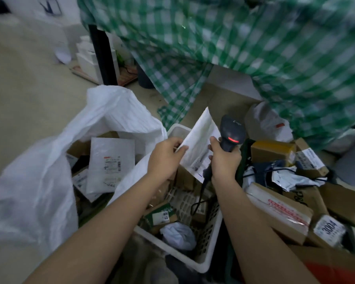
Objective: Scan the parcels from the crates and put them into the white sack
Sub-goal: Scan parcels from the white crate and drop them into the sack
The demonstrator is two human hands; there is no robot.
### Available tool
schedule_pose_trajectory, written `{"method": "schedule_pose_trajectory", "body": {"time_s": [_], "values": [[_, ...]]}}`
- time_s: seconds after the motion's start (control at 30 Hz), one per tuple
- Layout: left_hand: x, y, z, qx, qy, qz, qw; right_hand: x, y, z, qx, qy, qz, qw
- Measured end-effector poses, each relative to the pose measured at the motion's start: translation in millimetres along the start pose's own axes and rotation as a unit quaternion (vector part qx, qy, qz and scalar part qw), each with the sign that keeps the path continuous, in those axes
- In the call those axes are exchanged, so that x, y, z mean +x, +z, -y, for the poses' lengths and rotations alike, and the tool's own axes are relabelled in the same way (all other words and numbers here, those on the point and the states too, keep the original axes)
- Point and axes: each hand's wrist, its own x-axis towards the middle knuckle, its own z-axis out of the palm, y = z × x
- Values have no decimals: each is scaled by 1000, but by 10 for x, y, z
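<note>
Two bare hands met over a white plastic crate seen from above. The left hand pinched the left edge of a flat white mailer, thumb on top and fingers curled beneath, and held it tilted up with one corner pointing away. The right hand was clenched round the handle of a dark barcode scanner, whose red light glowed; its head sat just beside the mailer's right edge. The label could not be read through the blur.

The mailer looked thin, light and floppy, likely a soft plastic envelope that would sag if held by one corner and might slip between dry fingers. A pinch along the edge, away from the label, seemed the sensible hold, since it kept the barcode uncovered.

To the left, the white sack gaped open on the floor, with several flat parcels already inside it. The crate below the hands held small boxes and a crumpled white bag. At the right lay a pile of cardboard parcels. Green checked cloth hung above.
</note>
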Motion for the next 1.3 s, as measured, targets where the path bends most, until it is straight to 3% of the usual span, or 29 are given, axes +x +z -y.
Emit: {"method": "schedule_pose_trajectory", "body": {"time_s": [0.2,0.37,0.53,0.73,0.87,0.97,1.07,1.2,1.3], "values": [[-466,-663,68,-113,-62,-81,988,-531,31,1,-31,-4,6,999],[-615,-976,344,-181,-144,-95,968,-670,100,-291,-88,41,34,995],[-654,-1134,535,-202,-162,-84,962,-639,239,-411,-32,110,100,988],[-652,-1139,744,-46,-143,-29,988,-601,239,-257,-79,48,119,989],[-717,-1082,652,72,-63,-9,995,-599,96,-209,-149,16,169,974],[-676,-1032,602,120,33,20,992,-602,-36,-159,-190,3,253,949],[-613,-935,544,156,52,101,981,-644,-120,-89,-225,-10,350,909],[-550,-855,487,19,-50,152,987,-651,-128,-43,-220,-25,408,886],[-492,-863,576,-50,-103,94,989,-608,-117,-70,-215,-53,357,908]]}}
